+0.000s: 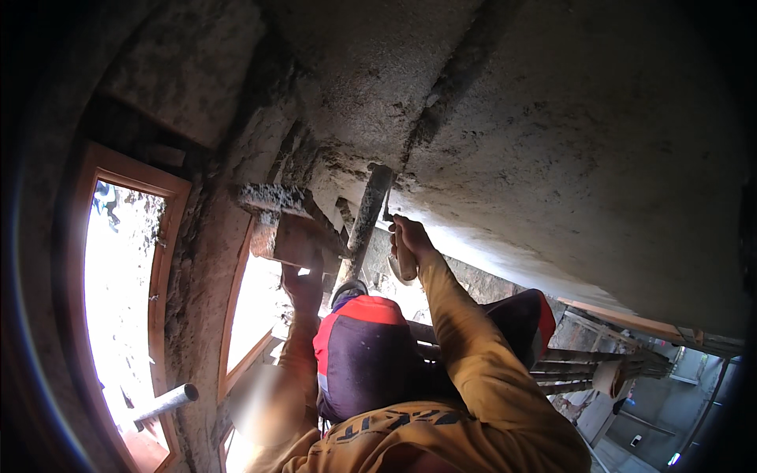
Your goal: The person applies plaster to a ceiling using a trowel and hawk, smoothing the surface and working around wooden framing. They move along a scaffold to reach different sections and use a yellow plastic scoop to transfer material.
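Note:
My left hand (303, 276) is closed under a wooden mortar board (292, 236), left of centre. Grey mortar (272, 197) is smeared along the board's upper edge. My right hand (412, 236) grips a trowel (406, 262) by its pale handle, right of the pole. The trowel's thin metal neck points up toward the plastered surface (552, 173), but its blade is hard to make out. Between my hands stands a mortar-stained round pole (367, 221), its top end close to the plaster.
On the left, bright light comes through a wooden window frame (158, 268). A metal pipe end (169, 400) juts out in front of it. My bent knees (367, 347) are below my hands. Wooden poles (576, 366) run off at the lower right, above a bluish floor area (646, 418).

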Demonstrator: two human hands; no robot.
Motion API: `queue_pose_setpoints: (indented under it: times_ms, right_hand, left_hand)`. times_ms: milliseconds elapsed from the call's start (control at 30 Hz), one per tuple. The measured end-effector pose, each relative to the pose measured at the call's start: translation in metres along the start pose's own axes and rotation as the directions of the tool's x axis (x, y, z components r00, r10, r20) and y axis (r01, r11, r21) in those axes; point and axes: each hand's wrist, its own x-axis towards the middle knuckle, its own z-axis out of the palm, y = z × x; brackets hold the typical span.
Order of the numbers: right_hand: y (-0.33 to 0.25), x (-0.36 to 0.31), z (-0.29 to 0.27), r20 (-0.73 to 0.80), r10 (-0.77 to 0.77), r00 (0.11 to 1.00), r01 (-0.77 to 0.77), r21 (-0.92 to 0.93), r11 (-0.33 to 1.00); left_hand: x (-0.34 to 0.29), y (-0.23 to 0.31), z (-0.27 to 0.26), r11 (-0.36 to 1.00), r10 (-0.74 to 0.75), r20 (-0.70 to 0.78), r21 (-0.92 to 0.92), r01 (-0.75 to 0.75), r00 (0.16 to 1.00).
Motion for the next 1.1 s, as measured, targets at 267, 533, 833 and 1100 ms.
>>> queue_pose_setpoints:
  times_ms: [267, 533, 833, 1100]
  right_hand:
    - [-0.008, -0.026, 0.01, 0.003, -0.064, 0.998, 0.064, 0.058, 0.996]
    - [-0.038, -0.089, 0.015, -0.003, -0.177, 0.984, 0.176, 0.078, 0.981]
    - [-0.048, -0.175, -0.003, 0.158, -0.39, 0.907, 0.414, -0.177, 0.893]
    - [-0.037, -0.097, -0.039, 0.051, -0.617, 0.785, 0.602, -0.295, 0.741]
  left_hand:
    - [-0.013, -0.011, -0.009, 0.996, -0.087, 0.01, -0.03, 0.087, 0.996]
    - [-0.014, -0.02, -0.011, 0.931, -0.297, -0.006, -0.224, 0.288, 0.955]
    - [-0.016, -0.031, -0.011, 0.937, -0.276, 0.001, -0.222, 0.269, 0.961]
    - [-0.01, -0.028, -0.01, 0.949, -0.256, -0.01, -0.196, 0.249, 0.967]
